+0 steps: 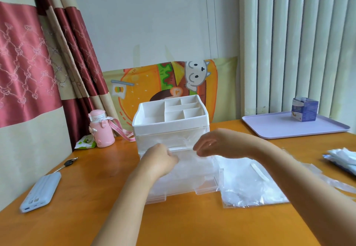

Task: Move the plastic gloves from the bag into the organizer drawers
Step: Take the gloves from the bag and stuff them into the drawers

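Plastic gloves [192, 170] sat bunched in the pulled-out lower drawer [206, 188] of the white organizer [169, 126], mid-surface [96, 178]. Left hand [160, 159] grip was closed on the glove film at the drawer's back edge; right hand [212, 145] grip pinched the same film just beside it. Clear bag [250, 184] lay flat on the surface, touching the drawer's right side.
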### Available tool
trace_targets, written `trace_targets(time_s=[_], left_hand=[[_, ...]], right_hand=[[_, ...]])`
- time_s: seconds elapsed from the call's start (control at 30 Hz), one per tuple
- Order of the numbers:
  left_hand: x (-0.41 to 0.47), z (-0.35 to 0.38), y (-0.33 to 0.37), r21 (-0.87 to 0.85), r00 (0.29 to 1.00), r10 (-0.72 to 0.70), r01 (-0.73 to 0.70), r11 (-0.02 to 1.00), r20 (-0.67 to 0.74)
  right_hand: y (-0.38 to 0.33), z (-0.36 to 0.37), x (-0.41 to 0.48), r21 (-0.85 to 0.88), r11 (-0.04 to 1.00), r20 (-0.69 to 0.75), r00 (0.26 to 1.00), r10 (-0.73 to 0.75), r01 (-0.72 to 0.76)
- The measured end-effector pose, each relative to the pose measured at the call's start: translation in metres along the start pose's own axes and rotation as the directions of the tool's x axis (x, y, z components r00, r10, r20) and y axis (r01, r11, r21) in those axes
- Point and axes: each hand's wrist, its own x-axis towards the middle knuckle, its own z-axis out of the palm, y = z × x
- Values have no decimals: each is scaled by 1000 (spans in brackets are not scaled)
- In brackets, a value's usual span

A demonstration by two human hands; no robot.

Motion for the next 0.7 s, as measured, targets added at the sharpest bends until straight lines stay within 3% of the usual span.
trace_targets(time_s=[0.03, 0.1, 0.2, 0.3, 0.47, 0.7], left_hand=[[-5, 1, 9, -87, 984, 79, -94, 992, -160], [-19, 4, 31, -198, 869, 198, -315, 928, -454], [-27, 18, 63, -237, 764, 301, -504, 831, -571], [-25, 45, 86, -286, 785, 385, -558, 779, -486], [-27, 102, 121, -407, 833, 482, -554, 727, -272], [-10, 163, 139, -307, 907, 417, -379, 873, 64]], right_hand=[[9, -9, -10, -3, 1000, -80, 997, 11, -12], [32, -22, -26, -13, 996, -250, 964, 86, -93], [72, -35, -47, 2, 972, -458, 864, 211, -236], [115, -39, -63, 24, 939, -512, 802, 308, -344], [181, -24, -84, 65, 865, -419, 772, 477, -498], [226, -14, -105, 11, 838, -306, 796, 522, -546]])
